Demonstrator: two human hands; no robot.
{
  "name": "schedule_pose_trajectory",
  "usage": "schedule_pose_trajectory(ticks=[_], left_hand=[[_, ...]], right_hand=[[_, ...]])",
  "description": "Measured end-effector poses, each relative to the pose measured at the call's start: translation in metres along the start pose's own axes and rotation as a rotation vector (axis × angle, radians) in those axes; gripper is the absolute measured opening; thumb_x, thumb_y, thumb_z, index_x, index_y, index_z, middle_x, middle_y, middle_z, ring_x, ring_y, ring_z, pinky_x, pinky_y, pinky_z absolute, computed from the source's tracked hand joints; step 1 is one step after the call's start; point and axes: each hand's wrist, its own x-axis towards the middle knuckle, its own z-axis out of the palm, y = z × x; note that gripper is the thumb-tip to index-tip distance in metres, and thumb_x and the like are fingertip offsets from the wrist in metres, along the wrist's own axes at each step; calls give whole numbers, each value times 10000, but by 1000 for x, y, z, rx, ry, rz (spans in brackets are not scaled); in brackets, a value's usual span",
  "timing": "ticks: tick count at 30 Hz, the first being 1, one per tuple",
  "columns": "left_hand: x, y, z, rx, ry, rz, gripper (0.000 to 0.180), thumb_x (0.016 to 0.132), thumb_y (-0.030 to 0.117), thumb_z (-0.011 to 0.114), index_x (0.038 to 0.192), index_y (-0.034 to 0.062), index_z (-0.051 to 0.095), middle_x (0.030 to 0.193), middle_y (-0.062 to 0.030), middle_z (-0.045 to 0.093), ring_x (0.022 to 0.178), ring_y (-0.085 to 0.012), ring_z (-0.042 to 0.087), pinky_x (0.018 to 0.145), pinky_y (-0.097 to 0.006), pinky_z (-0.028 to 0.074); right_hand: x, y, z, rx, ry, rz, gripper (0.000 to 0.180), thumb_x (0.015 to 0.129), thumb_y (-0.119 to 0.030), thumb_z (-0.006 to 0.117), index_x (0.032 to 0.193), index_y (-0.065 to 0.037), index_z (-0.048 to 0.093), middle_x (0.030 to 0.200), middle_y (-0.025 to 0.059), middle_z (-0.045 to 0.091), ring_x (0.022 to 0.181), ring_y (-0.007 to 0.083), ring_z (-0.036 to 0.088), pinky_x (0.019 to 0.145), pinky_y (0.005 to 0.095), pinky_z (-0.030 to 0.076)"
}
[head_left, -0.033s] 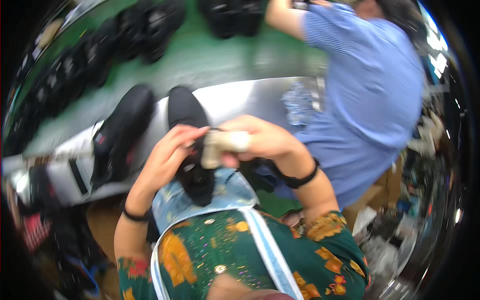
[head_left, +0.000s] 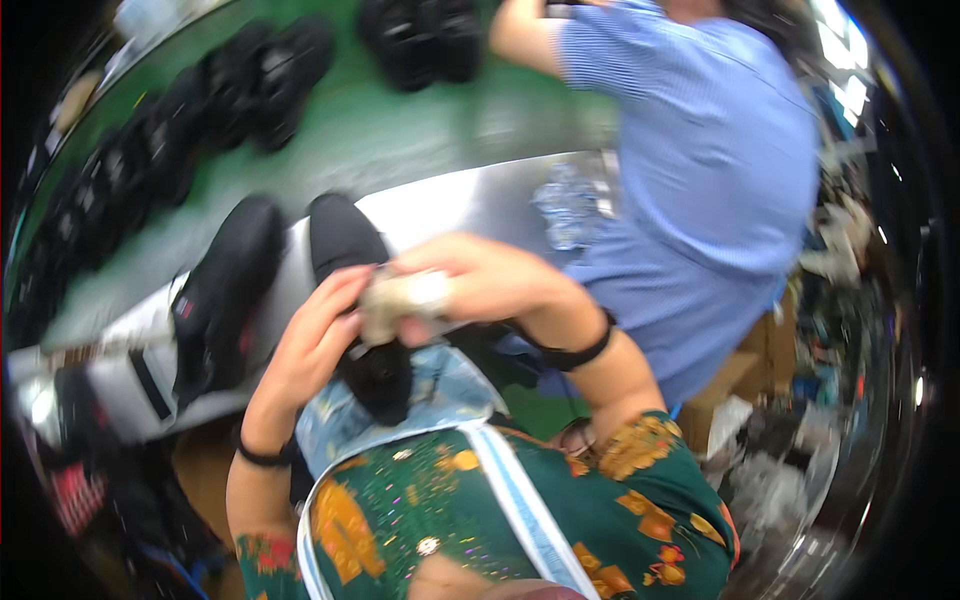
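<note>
- Black shoe (head_left: 345, 232) is the thing being worked on, right under the fingers of both hands, one rounded end poking out beyond them and the other pointing back toward the body over a light blue apron (head_left: 325, 430).
- Left hand (head_left: 303, 345) comes in from the side, fingers bent and lying close together against the shoe; can't tell how hard they're clamped, tbh.
- Right hand (head_left: 475, 280) reaches across the top, fingers curled in and nearly meeting the left ones. Blurry, so no idea if they're pinched shut on anything.
- Something pale beige (head_left: 382, 308) sits at those right fingertips, can't tell if it's worn or held.
- Second black shoe (head_left: 225, 295) is just left of the left fingers.
- Clear plastic bottle (head_left: 570, 208) is beyond the right fingers, off to the right, near a co-worker's blue striped shirt (head_left: 715, 170).
</note>
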Motion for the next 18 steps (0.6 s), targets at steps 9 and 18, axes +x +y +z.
schedule_pose_trajectory(ticks=[9, 18], left_hand=[[3, 67, -11, -196, 120, 241, 323, 960, 275, 401, 802, 4, 477, 784, -64, 505, 685, -90, 392, 656, -220, 323], [24, -24, -5, -341, -29, -79, 679, 954, 545, 195, 1046, -3, 585, 1059, -103, 592, 1087, -216, 482, 997, -336, 290]], right_hand=[[25, 35, 4, -314, 255, -535, 602, 743, -296, 721, 1222, -21, 482, 982, 136, 620, 906, 261, 602, 834, 347, 466], [15, 41, 89, -499, 19, -350, 419, 937, -301, 427, 690, 25, 519, 617, 213, 511, 610, 394, 509, 572, 411, 427]])
